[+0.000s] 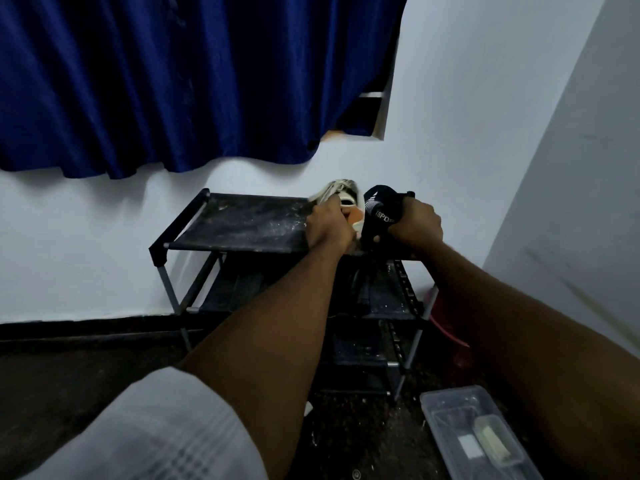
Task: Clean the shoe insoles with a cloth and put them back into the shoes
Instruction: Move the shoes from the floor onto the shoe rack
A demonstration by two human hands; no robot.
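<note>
A white shoe (pixel 337 192) with an orange lining stands at the right end of the top shelf of a black shoe rack (pixel 242 223). My left hand (pixel 327 228) grips the shoe at its opening. Just to its right my right hand (pixel 417 221) is closed on a black insole (pixel 377 209) with white stripes and lettering, held upright beside the shoe. No cloth shows in this view. Part of the shoe is hidden behind my left hand.
The rack has lower shelves with dark items. A clear plastic box (pixel 478 434) lies on the dark floor at the lower right. A red object (pixel 446 327) sits beside the rack by the right wall. A blue curtain (pixel 173 81) hangs above.
</note>
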